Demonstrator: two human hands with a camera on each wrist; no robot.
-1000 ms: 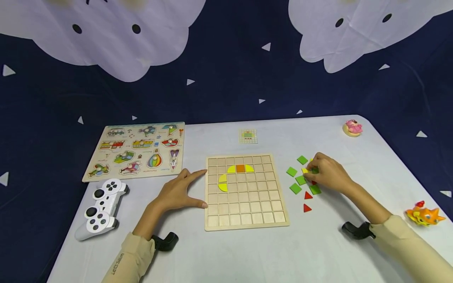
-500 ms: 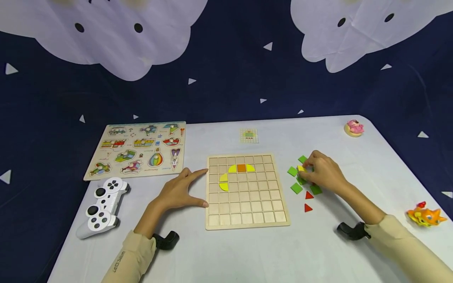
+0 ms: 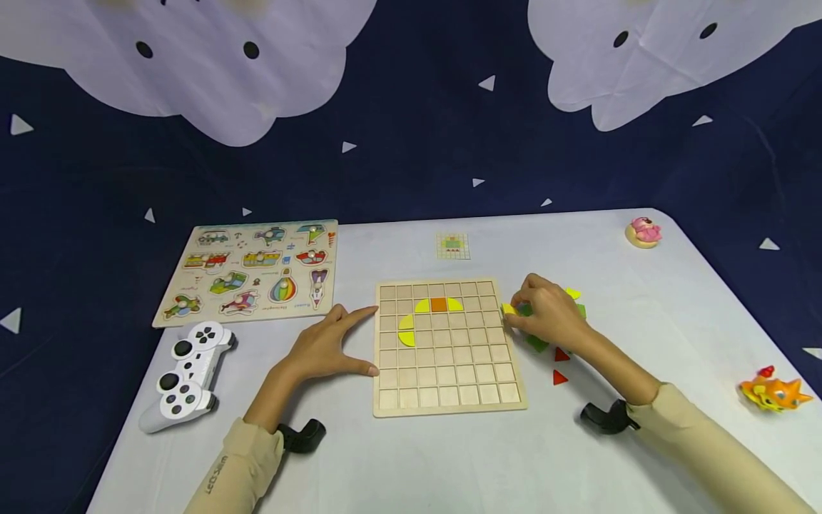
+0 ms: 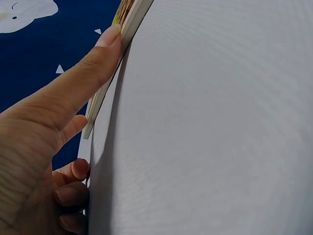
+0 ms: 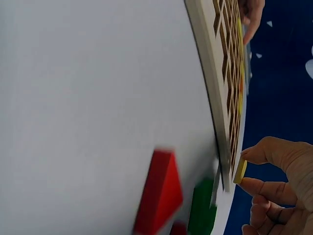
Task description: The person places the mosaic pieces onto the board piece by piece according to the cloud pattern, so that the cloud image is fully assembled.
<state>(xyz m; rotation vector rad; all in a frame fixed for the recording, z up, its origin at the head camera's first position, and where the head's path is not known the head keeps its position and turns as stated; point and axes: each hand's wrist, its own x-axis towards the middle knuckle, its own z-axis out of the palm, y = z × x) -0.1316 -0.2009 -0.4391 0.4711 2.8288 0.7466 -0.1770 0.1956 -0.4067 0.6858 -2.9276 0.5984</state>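
- Head view: the yellow piece (image 3: 507, 309) is by the right edge of the grid board (image 3: 452, 377), perhaps touching.
- Right hand (image 3: 549, 313) pinches it.
- Left hand (image 3: 323, 350), thumb and forefinger spread, touches the left edge.
- Red triangles (image 3: 560, 378) lie nearby.

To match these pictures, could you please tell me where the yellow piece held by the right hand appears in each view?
Head: yellow piece right of centre, pinched by the right hand.
Left wrist: not in it.
Right wrist: yellow piece at lower right.
Shared landmark: grid board, visible in every view.
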